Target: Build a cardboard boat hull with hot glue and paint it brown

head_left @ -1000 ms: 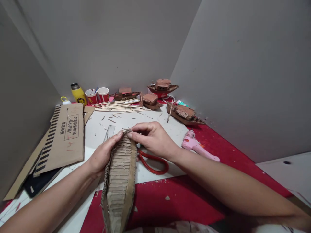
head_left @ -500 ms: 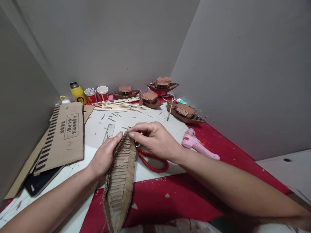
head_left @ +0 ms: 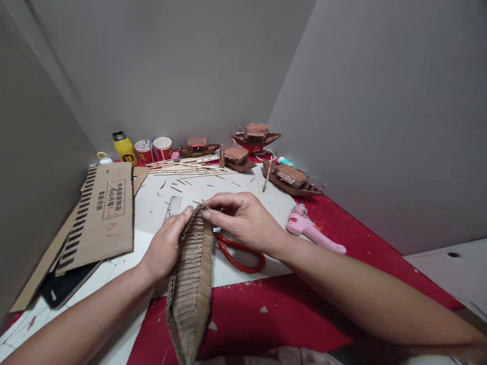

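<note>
Between my hands is a long cardboard boat hull (head_left: 189, 284), its ribbed inside facing me and its near tip pointing down past the table edge. My left hand (head_left: 164, 247) grips the hull's left wall, thumb close to the far end. At that far end my right hand (head_left: 239, 218) pinches the cardboard edge between thumb and fingers; whether a small scrap is also in the pinch is hidden. Red-handled scissors (head_left: 243, 266) lie under my right hand, blades mostly covered. A clear ruler (head_left: 174, 207) lies beyond my left hand.
Brown model boats (head_left: 291, 178) stand along the back, near thin wooden sticks (head_left: 190, 166), paper cups (head_left: 163, 148) and a yellow bottle (head_left: 125, 149). To the right lies a pink glue gun (head_left: 315, 230). Printed cardboard (head_left: 99, 218) lies left over a dark flat object (head_left: 68, 284).
The hull's near end has swung slightly to the right. Both hands keep their hold at nearly the same spots, and the whole view has shifted a little.
</note>
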`<state>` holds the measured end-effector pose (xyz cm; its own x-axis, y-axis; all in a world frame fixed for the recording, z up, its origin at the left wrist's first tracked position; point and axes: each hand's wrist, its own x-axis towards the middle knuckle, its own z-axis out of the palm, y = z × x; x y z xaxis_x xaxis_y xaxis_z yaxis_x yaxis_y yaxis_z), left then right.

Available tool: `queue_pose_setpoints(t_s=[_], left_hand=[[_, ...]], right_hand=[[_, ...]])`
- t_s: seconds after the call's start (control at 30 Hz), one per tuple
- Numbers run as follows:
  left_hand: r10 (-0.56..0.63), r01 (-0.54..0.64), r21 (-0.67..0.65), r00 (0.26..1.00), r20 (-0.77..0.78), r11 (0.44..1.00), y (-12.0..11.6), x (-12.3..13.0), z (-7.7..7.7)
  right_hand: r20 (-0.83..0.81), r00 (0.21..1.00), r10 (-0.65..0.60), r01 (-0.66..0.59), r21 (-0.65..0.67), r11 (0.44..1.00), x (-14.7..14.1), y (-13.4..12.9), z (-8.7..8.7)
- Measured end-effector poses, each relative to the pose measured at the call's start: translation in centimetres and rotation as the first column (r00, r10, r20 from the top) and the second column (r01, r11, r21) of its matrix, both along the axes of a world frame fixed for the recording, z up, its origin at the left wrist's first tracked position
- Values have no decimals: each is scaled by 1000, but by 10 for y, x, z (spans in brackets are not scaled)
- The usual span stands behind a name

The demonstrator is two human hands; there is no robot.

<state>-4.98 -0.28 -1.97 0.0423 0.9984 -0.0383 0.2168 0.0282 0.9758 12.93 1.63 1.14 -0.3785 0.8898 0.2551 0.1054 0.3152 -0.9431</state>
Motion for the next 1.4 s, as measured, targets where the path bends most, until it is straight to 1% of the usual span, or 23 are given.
queue_pose_setpoints(t_s=[0.07, 0.13, 0.2, 0.23, 0.27, 0.3, 0.37, 0.4, 0.43, 0.57, 0.7, 0.77, 0.83, 0.9, 0.93, 0.97, 1.03, 1.07, 1.1, 1.13, 1.23, 1.33, 1.4], left_hand=[[-13, 13, 12, 998, -54, 1000, -3, 4, 5], [-54, 59, 53, 994, -97, 997, -6, 9, 11], [-90, 102, 97, 989, -119, 990, -7, 11, 14], [-86, 100, 106, 988, -126, 989, -7, 11, 15], [-63, 77, 106, 990, -130, 991, -7, 10, 14], [-34, 47, 97, 990, -133, 994, -6, 9, 13], [20, -11, 66, 991, -134, 998, -5, 5, 9], [30, -24, 53, 991, -131, 998, -5, 4, 7], [31, -26, 44, 991, -127, 999, -4, 3, 5], [-4, 8, 27, 992, -130, 1000, -6, 4, 5], [-98, 102, 25, 988, -120, 995, -10, 8, 8], [-95, 98, 19, 989, -117, 995, -10, 8, 7], [-58, 60, 15, 991, -123, 998, -8, 7, 4], [-32, 34, 20, 994, -101, 999, -4, 5, 3], [-48, 49, 16, 996, -72, 999, -1, 4, 4], [-93, 93, 6, 995, -36, 996, 2, 3, 5], [-232, 233, -10, 972, 18, 973, 8, 1, 9], [-296, 296, -10, 955, 10, 955, 11, 0, 11], [-333, 333, -6, 943, -24, 943, 13, -1, 12], [-344, 345, -5, 936, -74, 939, 15, -2, 11], [-308, 309, -23, 932, -189, 951, 17, -3, 4], [-299, 296, -42, 935, -191, 954, 15, -1, -5], [-290, 288, -36, 938, -188, 957, 13, 1, -8]], right_hand=[[32, 999, -31, 29, 39, 999, -1, -3, -1], [70, 993, -90, 79, 142, 987, -5, -5, -3], [99, 981, -164, 133, 261, 956, -8, -5, -6], [105, 978, -181, 144, 289, 946, -9, -5, -7], [105, 980, -172, 137, 276, 951, -10, -4, -7], [95, 986, -135, 111, 223, 969, -10, -3, -7], [49, 998, -29, 26, 59, 998, -7, 0, -6], [28, 1000, 10, -10, -6, 1000, -5, 1, -5], [21, 999, 30, -30, -44, 999, -3, 2, -4], [80, 996, 30, -27, -36, 999, 1, 1, -2], [144, 989, 44, -37, -49, 998, -1, -2, -5], [170, 985, 22, -19, -18, 1000, -5, -3, -9], [190, 982, -9, 6, 19, 1000, -7, -3, -11], [187, 982, -23, 22, 11, 1000, -8, -1, -12], [175, 984, -21, 23, -7, 1000, -7, 0, -12], [155, 988, -18, 22, -25, 999, -6, 3, -11], [122, 993, -5, 12, -58, 998, -2, 8, -9], [116, 993, 1, 7, -68, 998, 0, 12, -8], [117, 993, 6, 3, -76, 997, 3, 15, -9], [122, 992, 12, -2, -87, 996, 4, 18, -10], [137, 989, 54, -35, -135, 990, 6, 25, -21], [134, 987, 92, -65, -194, 979, 4, 26, -35], [132, 986, 98, -67, -223, 973, 2, 25, -41]])
